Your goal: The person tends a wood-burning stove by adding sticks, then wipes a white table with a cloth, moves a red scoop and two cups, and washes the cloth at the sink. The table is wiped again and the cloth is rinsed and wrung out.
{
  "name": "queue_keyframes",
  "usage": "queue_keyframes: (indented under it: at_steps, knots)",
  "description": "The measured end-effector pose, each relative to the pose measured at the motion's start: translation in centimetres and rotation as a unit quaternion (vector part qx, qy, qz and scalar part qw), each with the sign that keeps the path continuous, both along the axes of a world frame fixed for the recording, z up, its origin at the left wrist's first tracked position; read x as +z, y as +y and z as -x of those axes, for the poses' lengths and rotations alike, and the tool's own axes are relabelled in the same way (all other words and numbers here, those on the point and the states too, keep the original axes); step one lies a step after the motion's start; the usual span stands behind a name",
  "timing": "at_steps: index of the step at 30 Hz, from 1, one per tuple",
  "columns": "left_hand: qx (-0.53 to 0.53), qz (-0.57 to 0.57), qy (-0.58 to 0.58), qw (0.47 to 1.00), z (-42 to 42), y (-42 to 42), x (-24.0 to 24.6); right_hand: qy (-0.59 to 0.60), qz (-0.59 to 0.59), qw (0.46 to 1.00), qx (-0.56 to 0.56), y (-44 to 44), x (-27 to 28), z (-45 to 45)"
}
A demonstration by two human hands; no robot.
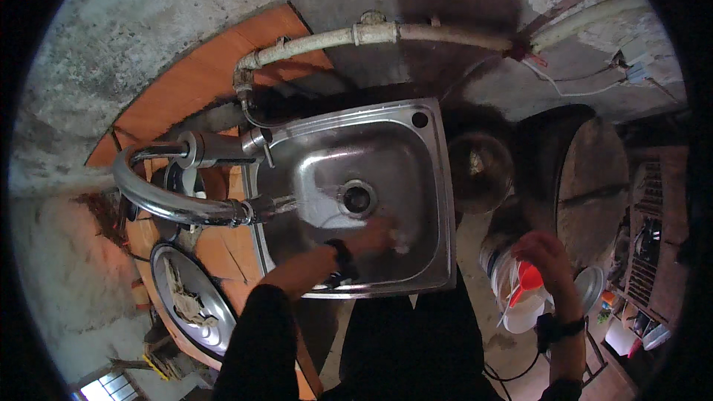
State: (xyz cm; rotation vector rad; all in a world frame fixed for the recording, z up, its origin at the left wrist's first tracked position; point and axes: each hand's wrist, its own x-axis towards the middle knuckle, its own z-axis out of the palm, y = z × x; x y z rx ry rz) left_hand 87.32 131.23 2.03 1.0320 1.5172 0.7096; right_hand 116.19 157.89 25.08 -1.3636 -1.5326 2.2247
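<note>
My left hand (374, 238) reaches into a stainless steel sink (406, 161), low over the basin floor just in front of the drain (357, 199). Motion blurs its fingers; a pale patch shows beside them, and I cannot tell whether anything is held. A curved chrome faucet (167, 209) arches over the basin from the left, with what looks like water at its spout. To the right of the sink, my right hand (539, 253) is above a whitish bucket (504, 284). Directly beneath its fingers is a red plastic funnel-like item (526, 281); whether they grip it is unclear.
Left of the sink, a metal lid (192, 301) bears a crumpled cloth on an orange tiled counter (228, 248). A large round wooden lid (593, 195) stands at right. A pipe (328, 39) runs along the back wall. A cable (521, 373) hangs from my right wrist.
</note>
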Motion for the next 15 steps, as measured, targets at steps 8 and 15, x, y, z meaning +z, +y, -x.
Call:
queue_keyframes:
  at_steps: [8,15]
  knots:
    - [0.037,-0.116,0.326,0.937,2.0,10.7,4.5,-0.037,0.003,0.998,0.049,0.1,0.8,0.0]
    - [0.187,-0.071,0.565,0.801,2.7,9.9,3.9,-0.034,0.025,0.997,0.065,2.5,0.6,-1.5]
